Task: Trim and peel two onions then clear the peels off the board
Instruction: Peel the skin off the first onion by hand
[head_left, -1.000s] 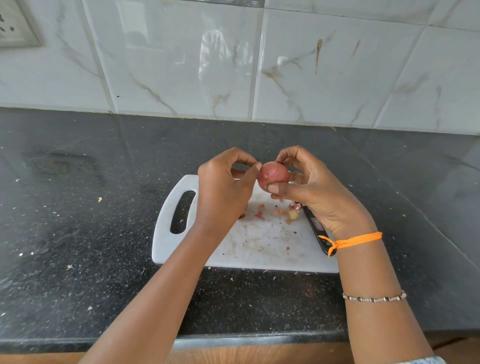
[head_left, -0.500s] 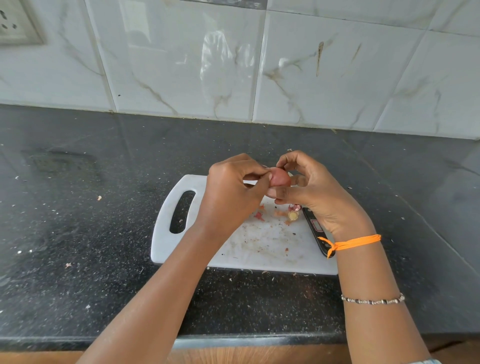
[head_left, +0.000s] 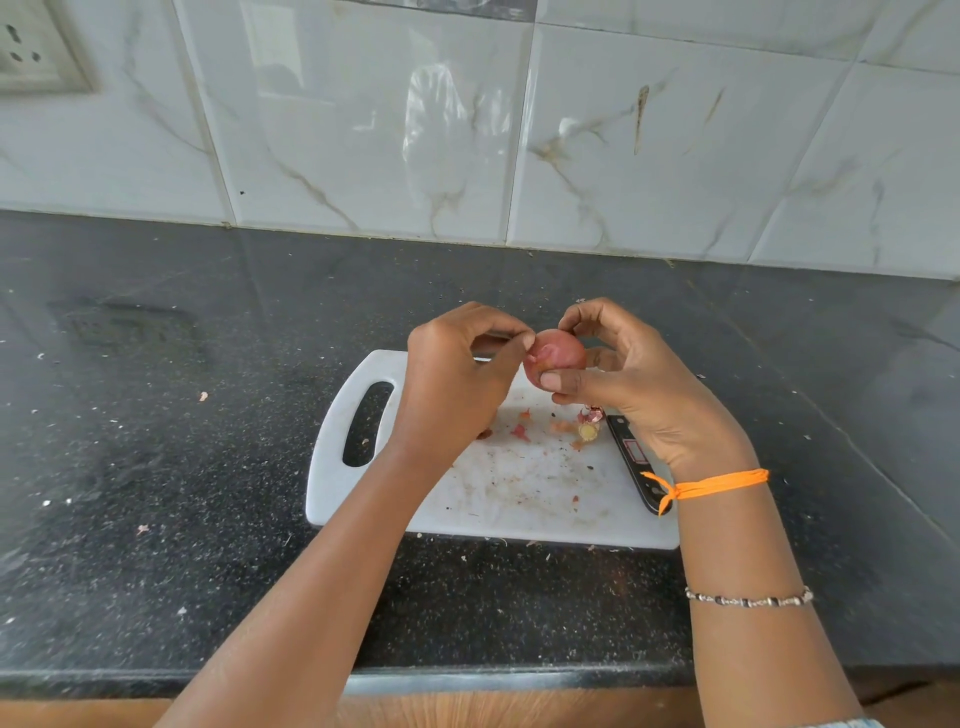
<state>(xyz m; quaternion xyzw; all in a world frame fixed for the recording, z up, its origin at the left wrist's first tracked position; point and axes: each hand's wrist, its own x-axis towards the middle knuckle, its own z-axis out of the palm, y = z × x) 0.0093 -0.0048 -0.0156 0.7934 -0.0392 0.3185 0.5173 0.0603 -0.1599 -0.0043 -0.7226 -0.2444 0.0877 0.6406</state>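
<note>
A small red onion is held in the air above the white cutting board. My right hand grips it between thumb and curled fingers. My left hand has its fingers curled, and its thumb and fingertip pinch the skin at the onion's left side. Small peel scraps and a cut onion end lie on the board under my hands. A black-handled knife lies on the board's right side, partly hidden by my right wrist. Only one onion is in view.
The board sits on a black speckled countertop with a few crumbs. A marble-tiled wall stands behind, with a socket plate at the upper left. The counter's front edge is near me.
My left hand slid right over the onion half a second ago and has now drawn back to its left side, so more of the onion shows. My right hand kept its hold.
</note>
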